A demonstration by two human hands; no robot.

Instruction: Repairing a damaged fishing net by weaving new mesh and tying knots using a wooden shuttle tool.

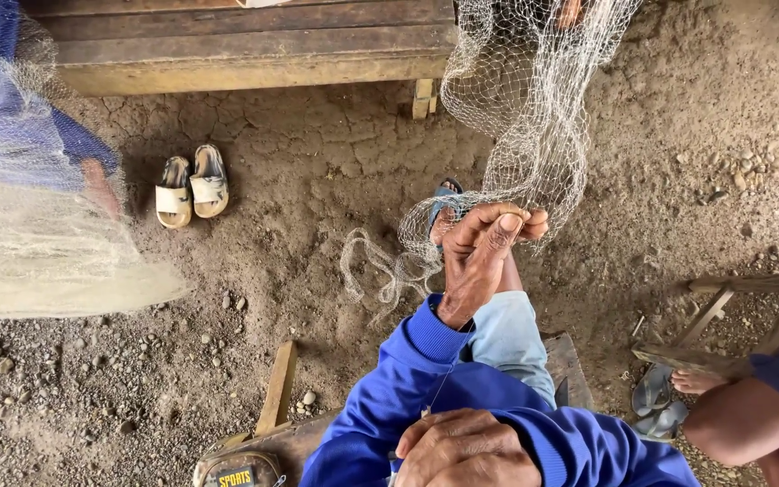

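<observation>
Bare dirt floor under a wooden bench

The cracked earth floor (335, 162) turns pebbly toward the near left. A plank bench (245, 41) crosses the top, a pair of pale sandals (191, 187) lying just below it. A wooden frame (732, 316) stands at right. Soft daylight.

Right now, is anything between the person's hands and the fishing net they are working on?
Nothing visible. The left hand already pinches the net at its lower edge. The right hand sits near the body, apart from the net.
</observation>
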